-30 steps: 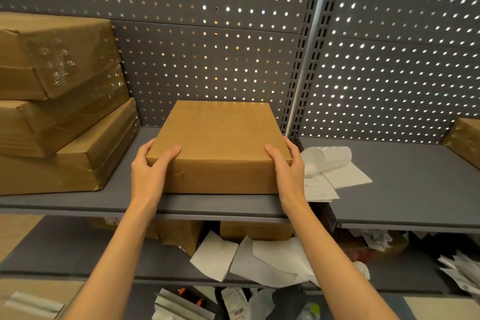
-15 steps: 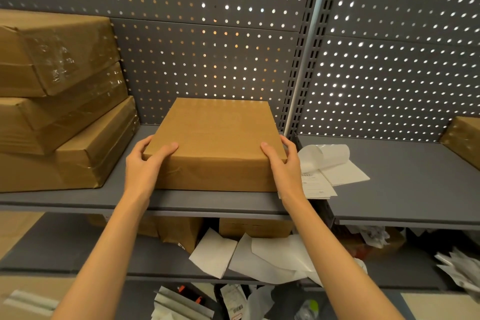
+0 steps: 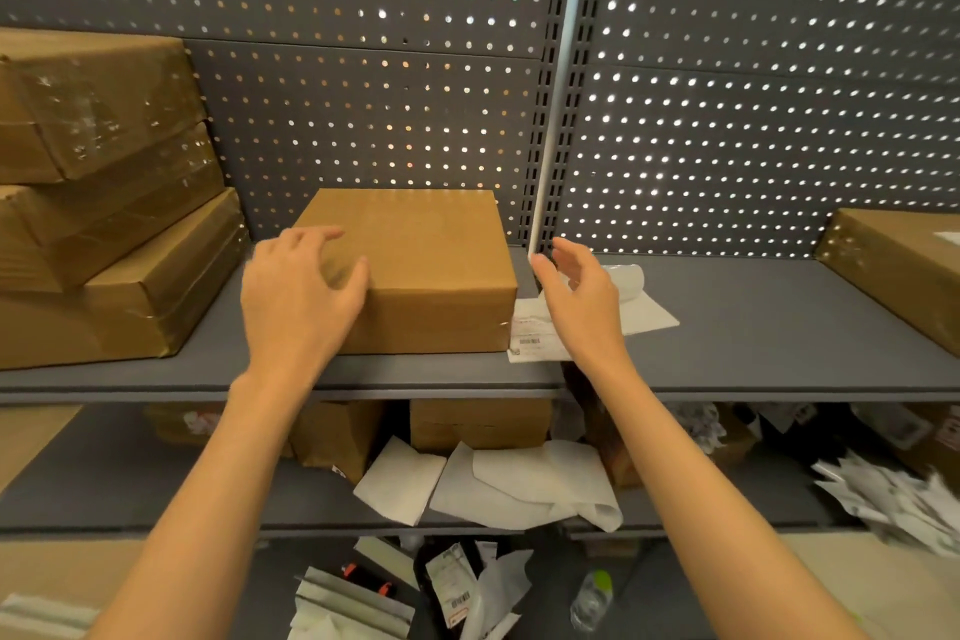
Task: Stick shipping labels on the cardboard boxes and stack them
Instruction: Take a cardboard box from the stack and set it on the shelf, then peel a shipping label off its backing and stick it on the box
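A plain brown cardboard box [image 3: 415,270], taped and without a visible label on its top, sat flat on the grey metal shelf [image 3: 727,327], its far edge close to the dark perforated back panel [image 3: 363,109] and its right side just left of the white upright post [image 3: 550,120]. The left hand [image 3: 298,299] lay over the box's near left corner with its fingers spread and relaxed, the thumb against the front face; it gripped nothing. The right hand [image 3: 582,299] hovered just right of the box, apart from it, fingers loosely open and empty. Under that hand lay white printed shipping labels [image 3: 530,335] with small barcodes, touching the box's near right corner, and beside them a curled sheet of white backing paper [image 3: 641,296].

On the far left of the shelf stood a stack of three larger brown cardboard boxes wrapped in clear tape [image 3: 104,203], each one offset from the one below. At the right edge another brown cardboard box [image 3: 904,276] rested on the same shelf, well apart from the middle box.

The lower shelf [image 3: 104,473] held smaller brown boxes [image 3: 478,424] and loose white paper sheets [image 3: 519,483], with a heap of crumpled white papers [image 3: 893,499] on the right. Below that lay more paper scraps and a clear plastic bottle with a green cap [image 3: 592,598].
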Action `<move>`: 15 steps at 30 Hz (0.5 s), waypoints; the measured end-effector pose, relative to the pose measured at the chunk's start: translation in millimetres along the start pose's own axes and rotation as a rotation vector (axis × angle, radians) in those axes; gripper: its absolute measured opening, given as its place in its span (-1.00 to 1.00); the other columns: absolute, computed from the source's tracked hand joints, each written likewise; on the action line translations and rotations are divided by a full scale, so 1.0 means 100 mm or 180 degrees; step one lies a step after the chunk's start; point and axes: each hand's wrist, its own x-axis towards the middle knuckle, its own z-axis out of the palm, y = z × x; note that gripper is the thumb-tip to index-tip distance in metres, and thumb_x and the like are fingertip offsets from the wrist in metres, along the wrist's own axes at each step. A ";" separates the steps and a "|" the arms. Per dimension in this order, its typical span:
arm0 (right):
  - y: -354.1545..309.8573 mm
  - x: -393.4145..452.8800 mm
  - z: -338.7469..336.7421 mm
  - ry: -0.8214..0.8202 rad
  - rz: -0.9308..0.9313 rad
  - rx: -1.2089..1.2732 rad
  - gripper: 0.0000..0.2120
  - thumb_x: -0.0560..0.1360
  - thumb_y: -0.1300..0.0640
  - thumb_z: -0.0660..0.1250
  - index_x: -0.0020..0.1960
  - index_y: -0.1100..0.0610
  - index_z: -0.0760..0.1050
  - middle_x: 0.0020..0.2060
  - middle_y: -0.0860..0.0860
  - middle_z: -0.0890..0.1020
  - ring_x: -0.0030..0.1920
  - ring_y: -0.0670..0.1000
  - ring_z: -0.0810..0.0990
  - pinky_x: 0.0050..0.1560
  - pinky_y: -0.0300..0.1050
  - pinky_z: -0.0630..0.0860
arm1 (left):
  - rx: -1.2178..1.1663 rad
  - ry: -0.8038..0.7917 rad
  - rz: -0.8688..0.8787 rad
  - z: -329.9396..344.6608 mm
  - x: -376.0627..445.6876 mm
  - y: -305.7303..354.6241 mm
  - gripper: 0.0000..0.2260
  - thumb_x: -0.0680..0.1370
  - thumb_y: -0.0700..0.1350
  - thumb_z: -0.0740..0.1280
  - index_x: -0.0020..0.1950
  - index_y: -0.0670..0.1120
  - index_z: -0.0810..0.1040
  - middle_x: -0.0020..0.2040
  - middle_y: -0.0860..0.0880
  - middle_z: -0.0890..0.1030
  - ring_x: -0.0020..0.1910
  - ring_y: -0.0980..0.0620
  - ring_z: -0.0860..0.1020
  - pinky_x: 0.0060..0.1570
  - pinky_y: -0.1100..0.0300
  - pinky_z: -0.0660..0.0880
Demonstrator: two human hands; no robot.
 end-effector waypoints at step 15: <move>0.32 -0.23 -0.84 -0.0080 -0.0498 -0.1762 -0.63 0.56 0.10 0.20 0.35 0.13 0.37 0.30 0.04 0.45 0.30 0.05 0.38 0.25 -0.04 0.34 | 0.0237 -0.0170 0.0918 0.37 -0.46 0.90 -0.80 0.47 -0.09 0.38 0.01 -0.18 0.62 -0.11 -0.15 0.63 -0.12 -0.15 0.54 -0.15 0.08 0.40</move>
